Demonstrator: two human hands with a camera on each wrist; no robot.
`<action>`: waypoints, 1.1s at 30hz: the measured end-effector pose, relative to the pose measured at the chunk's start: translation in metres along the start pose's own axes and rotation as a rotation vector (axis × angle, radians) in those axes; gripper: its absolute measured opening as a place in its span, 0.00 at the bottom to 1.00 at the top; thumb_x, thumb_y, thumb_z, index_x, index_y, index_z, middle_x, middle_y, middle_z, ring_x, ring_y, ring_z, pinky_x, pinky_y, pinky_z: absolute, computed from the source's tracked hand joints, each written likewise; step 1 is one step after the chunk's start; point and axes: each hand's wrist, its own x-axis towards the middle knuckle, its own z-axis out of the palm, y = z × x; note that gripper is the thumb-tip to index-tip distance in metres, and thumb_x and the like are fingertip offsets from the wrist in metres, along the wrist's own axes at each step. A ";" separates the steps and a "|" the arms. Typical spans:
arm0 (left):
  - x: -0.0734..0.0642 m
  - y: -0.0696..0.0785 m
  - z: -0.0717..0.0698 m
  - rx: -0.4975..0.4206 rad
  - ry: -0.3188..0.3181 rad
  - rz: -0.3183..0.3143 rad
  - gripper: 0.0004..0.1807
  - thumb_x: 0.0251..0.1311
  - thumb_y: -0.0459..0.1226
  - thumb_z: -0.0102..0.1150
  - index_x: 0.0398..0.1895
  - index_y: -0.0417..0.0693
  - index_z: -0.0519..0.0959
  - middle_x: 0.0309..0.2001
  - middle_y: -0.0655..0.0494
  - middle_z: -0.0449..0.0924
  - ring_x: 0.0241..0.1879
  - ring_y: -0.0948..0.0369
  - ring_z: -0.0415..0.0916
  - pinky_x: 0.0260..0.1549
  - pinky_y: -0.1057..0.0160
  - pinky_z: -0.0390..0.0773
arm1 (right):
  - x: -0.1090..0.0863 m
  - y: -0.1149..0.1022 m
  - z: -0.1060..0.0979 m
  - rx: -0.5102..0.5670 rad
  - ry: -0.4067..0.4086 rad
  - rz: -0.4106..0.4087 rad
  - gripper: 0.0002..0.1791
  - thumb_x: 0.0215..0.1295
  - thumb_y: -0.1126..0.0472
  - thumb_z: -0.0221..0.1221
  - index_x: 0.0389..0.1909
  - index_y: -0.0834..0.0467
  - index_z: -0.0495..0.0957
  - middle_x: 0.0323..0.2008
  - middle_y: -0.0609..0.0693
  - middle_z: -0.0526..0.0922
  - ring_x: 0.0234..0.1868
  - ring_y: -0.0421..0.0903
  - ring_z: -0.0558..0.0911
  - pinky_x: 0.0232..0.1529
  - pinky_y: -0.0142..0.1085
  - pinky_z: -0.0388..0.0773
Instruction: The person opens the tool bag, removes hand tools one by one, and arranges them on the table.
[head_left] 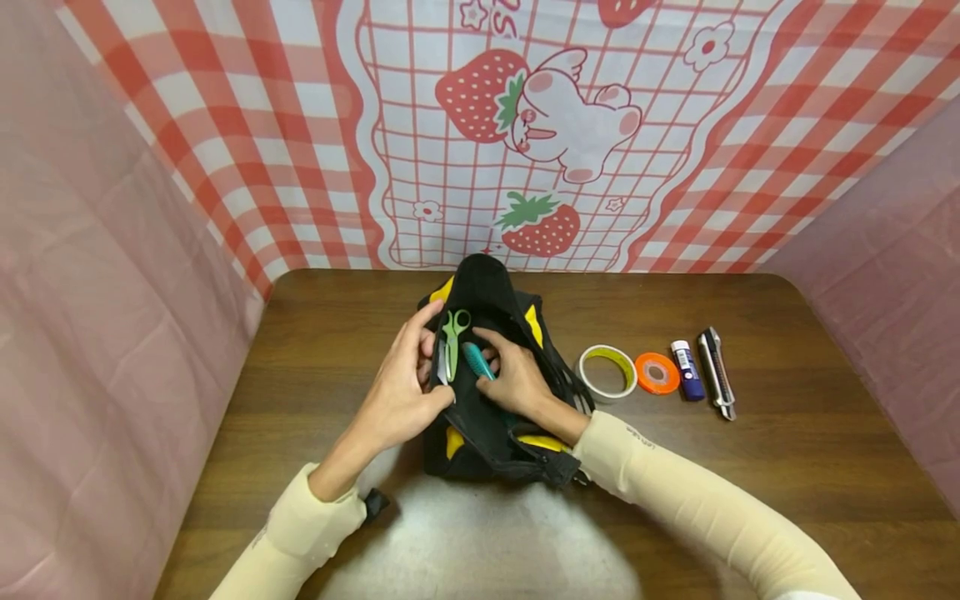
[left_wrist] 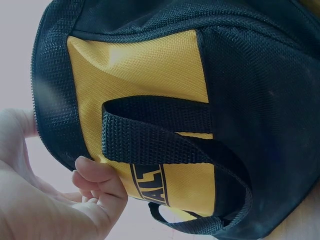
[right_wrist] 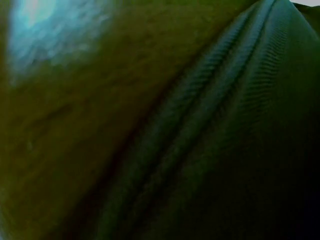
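Note:
A black and yellow tool bag stands on the table with its top open. My left hand grips the left rim, fingers outside and thumb over the edge. The left wrist view shows this hand pinching the bag's zipped edge beside a yellow panel with a black strap loop. Reaching inside, my right hand pinches a slim teal thing with a ribbed surface; its lower end is hidden. Green-handled scissors sit against the inner left wall. Dark folded fabric fills much of the right wrist view.
To the bag's right, a white tape roll, an orange tape roll, a glue stick and a box cutter lie in a row on the wooden table. A checked strawberry cloth hangs behind.

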 end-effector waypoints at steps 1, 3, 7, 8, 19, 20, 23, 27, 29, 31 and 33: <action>0.000 0.000 0.000 0.001 -0.001 -0.001 0.55 0.49 0.23 0.62 0.87 0.50 0.61 0.46 0.49 0.62 0.33 0.56 0.62 0.34 0.63 0.63 | 0.000 0.000 -0.001 0.009 0.000 -0.006 0.44 0.58 0.72 0.69 0.80 0.59 0.74 0.50 0.58 0.88 0.41 0.48 0.85 0.44 0.43 0.82; 0.000 0.000 0.001 0.001 -0.004 -0.004 0.55 0.50 0.23 0.62 0.87 0.50 0.61 0.46 0.49 0.62 0.33 0.56 0.62 0.34 0.63 0.63 | -0.001 0.000 -0.003 0.027 0.005 -0.019 0.43 0.59 0.73 0.69 0.80 0.59 0.74 0.51 0.58 0.89 0.42 0.49 0.86 0.44 0.42 0.82; 0.000 0.000 0.001 0.002 -0.006 -0.003 0.55 0.49 0.23 0.62 0.88 0.50 0.61 0.46 0.49 0.63 0.33 0.56 0.62 0.34 0.63 0.63 | -0.002 -0.003 -0.008 0.061 0.014 -0.057 0.41 0.61 0.73 0.68 0.79 0.59 0.74 0.52 0.58 0.89 0.43 0.49 0.87 0.40 0.38 0.82; 0.000 0.000 0.001 0.003 -0.006 -0.002 0.55 0.49 0.23 0.62 0.88 0.50 0.61 0.46 0.49 0.63 0.33 0.56 0.62 0.34 0.63 0.63 | -0.002 -0.004 -0.009 0.071 0.016 -0.068 0.41 0.62 0.73 0.67 0.79 0.59 0.74 0.52 0.58 0.89 0.43 0.49 0.88 0.39 0.36 0.82; 0.000 0.000 0.001 0.009 -0.001 0.004 0.55 0.50 0.24 0.63 0.87 0.50 0.61 0.46 0.49 0.62 0.32 0.56 0.62 0.34 0.63 0.63 | -0.009 -0.019 -0.027 0.147 0.096 -0.226 0.38 0.67 0.75 0.68 0.79 0.61 0.74 0.53 0.60 0.87 0.44 0.52 0.89 0.38 0.38 0.86; 0.000 -0.001 0.001 0.008 -0.001 0.004 0.55 0.50 0.24 0.63 0.87 0.50 0.61 0.46 0.49 0.62 0.32 0.56 0.62 0.34 0.63 0.63 | -0.010 -0.020 -0.028 0.157 0.105 -0.231 0.38 0.67 0.76 0.68 0.79 0.61 0.74 0.53 0.61 0.87 0.45 0.53 0.89 0.38 0.38 0.87; 0.000 -0.001 0.001 0.008 -0.001 0.005 0.54 0.51 0.24 0.63 0.87 0.50 0.61 0.46 0.49 0.62 0.32 0.56 0.62 0.34 0.63 0.63 | -0.013 -0.024 -0.033 0.187 0.132 -0.239 0.38 0.67 0.76 0.68 0.78 0.61 0.75 0.53 0.61 0.87 0.47 0.54 0.89 0.40 0.37 0.87; 0.000 -0.001 0.001 0.008 0.002 0.009 0.54 0.51 0.24 0.63 0.87 0.50 0.61 0.46 0.49 0.62 0.32 0.56 0.62 0.34 0.63 0.63 | -0.015 -0.030 -0.040 0.232 0.170 -0.254 0.37 0.68 0.76 0.68 0.78 0.59 0.75 0.54 0.61 0.86 0.49 0.54 0.88 0.40 0.33 0.85; 0.000 -0.002 0.001 0.008 0.003 0.009 0.54 0.50 0.24 0.63 0.87 0.50 0.61 0.46 0.49 0.62 0.32 0.56 0.62 0.34 0.63 0.63 | -0.016 -0.032 -0.044 0.247 0.191 -0.270 0.37 0.68 0.76 0.68 0.78 0.60 0.75 0.55 0.61 0.85 0.49 0.54 0.88 0.41 0.32 0.84; 0.000 -0.002 0.002 0.008 0.005 0.010 0.54 0.50 0.24 0.63 0.87 0.49 0.61 0.46 0.49 0.62 0.32 0.56 0.62 0.34 0.63 0.63 | -0.018 -0.035 -0.047 0.265 0.213 -0.287 0.36 0.69 0.76 0.67 0.78 0.61 0.75 0.54 0.62 0.85 0.49 0.56 0.88 0.41 0.31 0.84; 0.001 -0.002 0.002 0.007 0.005 0.009 0.54 0.50 0.24 0.63 0.87 0.49 0.61 0.46 0.49 0.63 0.32 0.56 0.63 0.34 0.63 0.63 | -0.019 -0.037 -0.051 0.291 0.232 -0.299 0.36 0.69 0.77 0.67 0.78 0.62 0.75 0.55 0.63 0.84 0.50 0.56 0.87 0.42 0.31 0.84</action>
